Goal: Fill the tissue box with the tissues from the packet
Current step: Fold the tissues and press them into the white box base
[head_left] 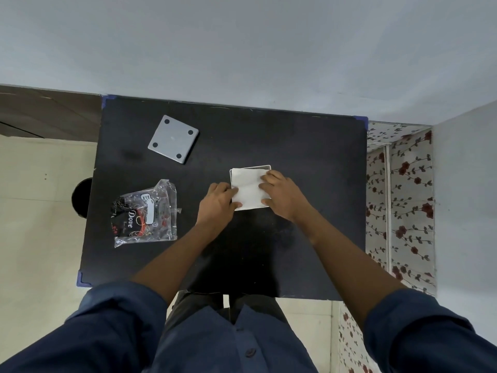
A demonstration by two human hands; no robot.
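A: Quick status. Where's the stack rn?

B: Tissues [249,190] sit on top of the box [265,167], mid-table [295,146], a bit right of centre. The box is mostly hidden under them; only its far rim and right corner show. You've got both hands on the stack. Left hand [219,204] grips the near-left edge, fingers curled over it. Right hand [282,193] presses down on the right side, fingers bent over that edge. Can't tell if the thumb is under.

A: Risks?

B: Main one imo: the stack looks skewed vs the box. Its near-left corner hangs past the rim, so if you push down now that corner could fold or catch on the wall and the sheets would jam. Uneven pressure, right harder than left, could tip the stack or slide the box on the smooth top. Loose top sheets may also peel off when you let go.

A: Orientation?

B: Stack is near square, w/ the slightly longer axis running near-left to far-right, rotated a little off the box edges. A faint crease runs across it. Flat face up.

A: Other stuff?

B: Packet [145,214] lies empty-looking at left, well apart. Lid [173,139] is far-left, underside up, four pads showing.
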